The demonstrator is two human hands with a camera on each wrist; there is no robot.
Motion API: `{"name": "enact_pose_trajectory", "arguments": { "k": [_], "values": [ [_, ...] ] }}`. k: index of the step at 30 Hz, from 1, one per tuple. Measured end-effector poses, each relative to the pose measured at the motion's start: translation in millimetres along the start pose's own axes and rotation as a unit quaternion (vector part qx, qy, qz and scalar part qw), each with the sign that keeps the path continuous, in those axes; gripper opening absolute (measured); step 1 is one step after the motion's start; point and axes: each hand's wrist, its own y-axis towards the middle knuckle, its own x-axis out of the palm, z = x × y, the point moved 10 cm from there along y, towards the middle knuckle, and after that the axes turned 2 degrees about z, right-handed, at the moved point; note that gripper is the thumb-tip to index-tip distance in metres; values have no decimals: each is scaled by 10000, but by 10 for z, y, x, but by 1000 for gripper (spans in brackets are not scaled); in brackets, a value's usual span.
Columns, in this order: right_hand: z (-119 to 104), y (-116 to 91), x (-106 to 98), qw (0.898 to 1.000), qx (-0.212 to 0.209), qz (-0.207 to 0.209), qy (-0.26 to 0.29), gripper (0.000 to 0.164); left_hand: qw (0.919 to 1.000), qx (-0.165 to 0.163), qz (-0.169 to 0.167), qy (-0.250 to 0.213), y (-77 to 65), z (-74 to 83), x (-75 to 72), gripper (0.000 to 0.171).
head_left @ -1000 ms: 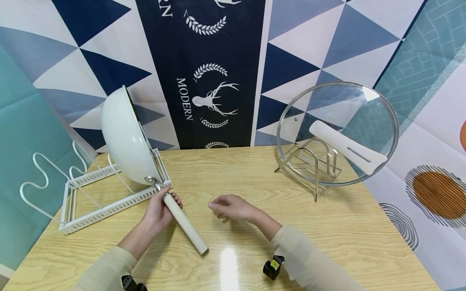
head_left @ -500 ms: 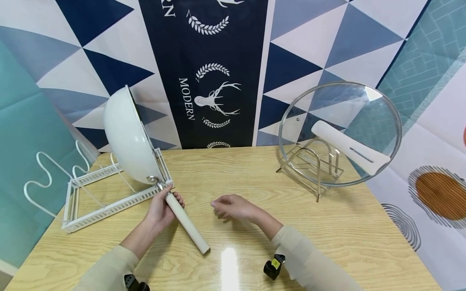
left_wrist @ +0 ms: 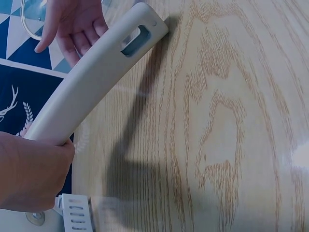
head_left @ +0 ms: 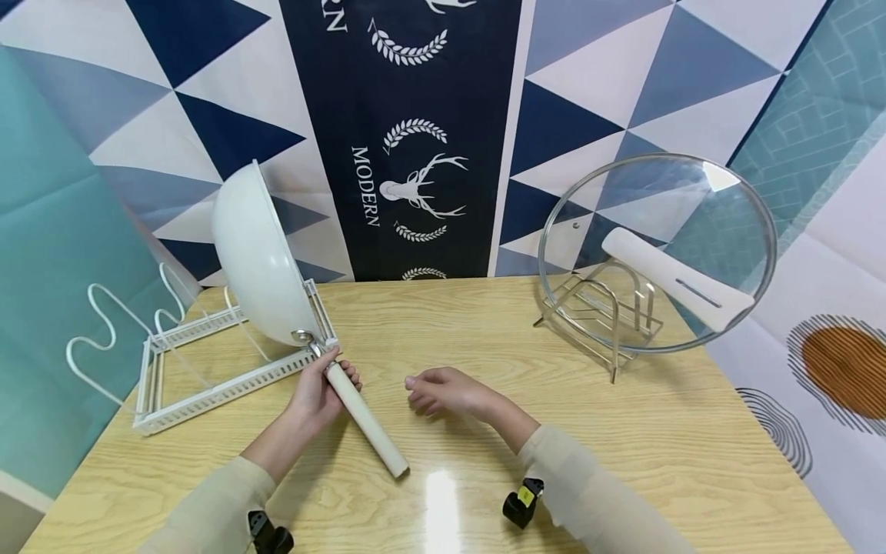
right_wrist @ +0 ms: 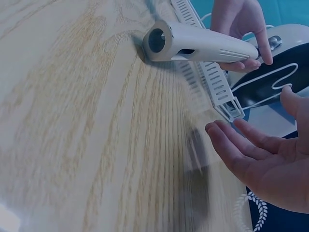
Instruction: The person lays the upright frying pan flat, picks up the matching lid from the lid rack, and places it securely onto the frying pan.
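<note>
A white wok (head_left: 259, 250) with a dark inside stands on its side in a white wire-and-slat rack (head_left: 228, 395). My left hand (head_left: 320, 391) grips its long cream handle (head_left: 370, 425) close to the metal joint. In the left wrist view, the handle (left_wrist: 91, 82) shows a hanging slot near its free end, which slants toward the table's front. To the right of the handle, my right hand (head_left: 450, 391) hovers over the table, holding nothing. Its fingers look loosely bent and spread, palm turned inward, in the right wrist view.
A clear glass lid (head_left: 644, 192) with a metal rim and a white bar handle (head_left: 674, 278) leans upright in a small metal stand (head_left: 612, 327) at the back right. The wooden table (head_left: 484, 338) ends at a patterned backdrop. Two curved wire dividers (head_left: 90, 338) rise at the rack's left.
The head view has swung slightly left, so everything appears farther right. Both hands keep their poses, and the wok stays in the rack.
</note>
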Motion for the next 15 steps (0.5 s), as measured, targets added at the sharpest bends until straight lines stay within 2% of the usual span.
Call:
{"name": "enact_pose_trajectory", "arguments": {
  "k": [4, 15],
  "values": [
    [25, 30, 19, 9999, -53, -84, 121, 52, 10000, 5, 24, 9, 17, -17, -3, 23],
    [70, 75, 126, 9953, 23, -474, 845, 53, 10000, -44, 5, 72, 45, -17, -24, 13]
  ]
}}
